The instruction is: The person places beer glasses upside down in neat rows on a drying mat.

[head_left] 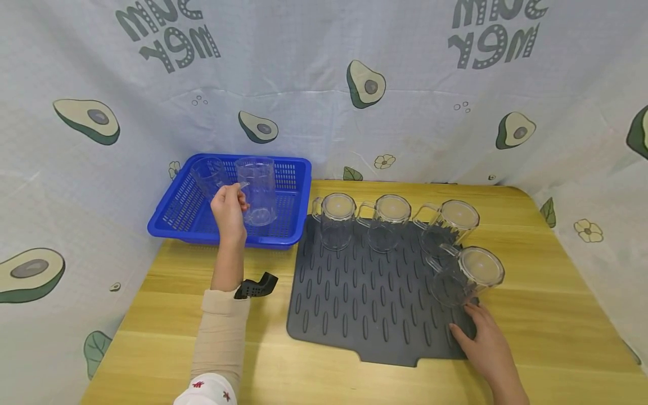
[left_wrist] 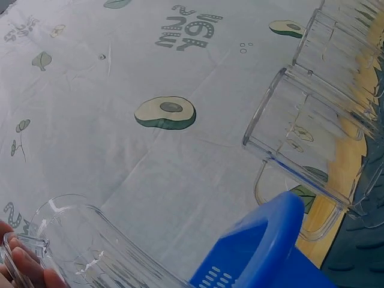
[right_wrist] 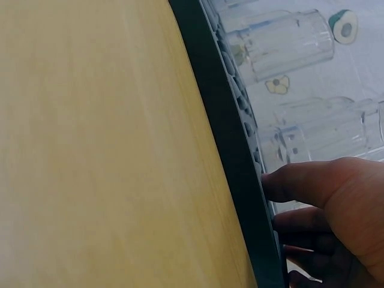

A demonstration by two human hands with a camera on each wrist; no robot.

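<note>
My left hand grips the handle of a clear mug at the blue basket. That mug stands upright in the head view, and its handle shows between the fingers in the left wrist view. Behind the hand, a second clear mug leans in the basket. My right hand rests at the front right corner of the dark grey drying mat, thumb and fingers spread and loosely bent. Just beyond its fingertips stands an upside-down clear mug.
Along the back of the mat stand more upside-down clear mugs, a left one, a middle one and a right one. Mat and basket are on a wooden table. A white avocado-print curtain hangs behind.
</note>
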